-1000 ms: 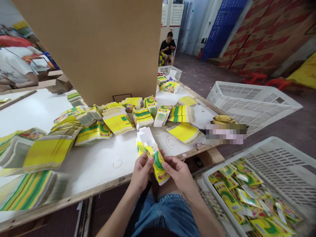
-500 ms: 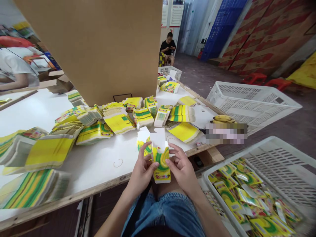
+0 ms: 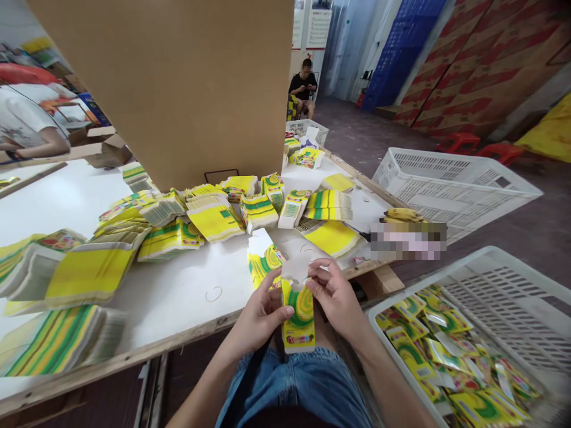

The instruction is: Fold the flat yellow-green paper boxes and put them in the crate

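Observation:
A small yellow and green printed carton (image 3: pixel 298 324) stands upright over my lap, its white top flaps raised. My left hand (image 3: pixel 266 314) is closed round the carton's left side, thumb on the front panel. At its upper right edge, my right hand (image 3: pixel 333 292) pinches near the flap with thumb and forefinger. Just behind, partly hidden by my left fingers, another carton (image 3: pixel 261 261) with a white flap up lies at the table's edge. Beyond it are several bundles of flat cartons (image 3: pixel 216 220) on the white table (image 3: pixel 187 291).
A tall brown cardboard sheet (image 3: pixel 200 89) stands at the back. On the right, a white crate (image 3: pixel 484 267) holds many yellow-green cartons; another white crate (image 3: pixel 450 178) stands behind it. Bananas (image 3: pixel 404 215) lie at the table's right corner. Co-workers sit at left (image 3: pixel 33 122) and far back (image 3: pixel 304 83).
Both hands have brought the carton slightly down and right, away from the one behind. My right thumb has moved up from the front panel to the top edge. The left co-worker's arm has shifted.

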Demonstrator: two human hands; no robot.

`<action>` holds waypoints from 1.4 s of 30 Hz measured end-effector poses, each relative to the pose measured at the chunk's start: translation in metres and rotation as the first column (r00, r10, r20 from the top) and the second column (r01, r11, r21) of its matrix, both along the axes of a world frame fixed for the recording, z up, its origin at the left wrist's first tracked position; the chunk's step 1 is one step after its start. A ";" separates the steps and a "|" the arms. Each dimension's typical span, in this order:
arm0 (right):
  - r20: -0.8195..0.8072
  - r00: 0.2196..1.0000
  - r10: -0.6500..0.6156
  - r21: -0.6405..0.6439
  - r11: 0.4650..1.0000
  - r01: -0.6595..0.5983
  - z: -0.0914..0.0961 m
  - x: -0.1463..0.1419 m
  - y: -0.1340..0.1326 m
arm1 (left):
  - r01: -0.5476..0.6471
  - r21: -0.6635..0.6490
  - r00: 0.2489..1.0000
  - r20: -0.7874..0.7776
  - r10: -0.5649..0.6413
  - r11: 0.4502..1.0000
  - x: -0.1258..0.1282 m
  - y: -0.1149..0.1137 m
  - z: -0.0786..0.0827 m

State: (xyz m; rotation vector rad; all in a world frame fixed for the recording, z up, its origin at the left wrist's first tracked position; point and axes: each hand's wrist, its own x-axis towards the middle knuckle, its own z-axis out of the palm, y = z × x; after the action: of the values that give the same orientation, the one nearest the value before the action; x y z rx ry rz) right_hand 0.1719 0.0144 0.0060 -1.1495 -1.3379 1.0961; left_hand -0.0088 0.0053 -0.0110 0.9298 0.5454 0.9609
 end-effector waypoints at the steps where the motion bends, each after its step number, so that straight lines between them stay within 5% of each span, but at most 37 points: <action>1: -0.023 0.999 -0.046 -0.010 0.999 0.046 0.000 0.001 0.001 | -0.006 0.008 0.999 -0.039 0.006 1.000 -0.001 0.001 0.001; 3: -0.004 0.998 -0.063 -0.022 0.998 0.062 0.001 0.003 0.001 | -0.032 0.018 0.991 -0.127 0.034 0.999 -0.001 0.002 0.002; 7: 0.145 0.981 0.126 -0.119 0.987 -0.109 0.006 0.006 -0.002 | -0.084 0.053 0.964 -0.248 0.095 0.995 0.003 0.001 0.002; 14: 0.402 0.915 0.024 -0.049 0.999 -0.004 0.004 -0.001 -0.002 | -0.071 0.045 0.974 -0.211 0.079 0.996 0.005 0.000 0.004; 17: 0.338 0.936 0.096 -0.089 0.994 -0.070 0.002 0.001 -0.003 | -0.081 0.001 0.985 -0.150 0.080 0.997 0.003 0.001 0.004; 25: 0.048 0.999 -0.026 -0.059 0.998 0.029 -0.014 0.002 -0.007 | -0.101 0.027 0.967 -0.234 0.104 0.995 0.023 -0.001 0.006; 27: 0.113 0.990 -0.090 -0.023 0.995 0.094 -0.008 0.013 -0.014 | -0.094 0.081 0.954 -0.276 0.113 0.992 0.028 -0.002 0.006; 29: 0.300 0.921 -0.248 0.102 0.968 0.228 0.004 0.036 -0.025 | -0.125 0.189 0.916 -0.356 0.186 0.974 0.027 -0.001 0.005; 32: 0.522 0.614 -0.591 0.427 0.805 0.412 0.023 0.074 -0.039 | -0.260 0.418 0.734 -0.500 0.460 0.870 0.015 0.007 0.001; 34: 0.557 0.515 -0.652 0.496 0.758 0.423 0.025 0.083 -0.039 | -0.301 0.500 0.623 -0.542 0.564 0.812 0.006 0.012 -0.005; 38: 0.477 0.782 -0.401 0.225 0.916 0.332 -0.004 0.042 -0.008 | -0.298 0.477 0.626 -0.557 0.546 0.827 -0.001 0.017 -0.018; 42: 0.195 0.943 -0.270 -0.038 0.959 0.282 -0.041 -0.015 0.034 | -0.246 0.505 0.645 -0.552 0.529 0.827 -0.002 0.017 -0.021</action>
State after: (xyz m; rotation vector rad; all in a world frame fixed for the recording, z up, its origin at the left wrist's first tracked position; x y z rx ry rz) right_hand 0.1572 0.0488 -0.0353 -1.4706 -1.2432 0.8482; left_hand -0.0112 0.0224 -0.0319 1.5923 1.2630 1.1397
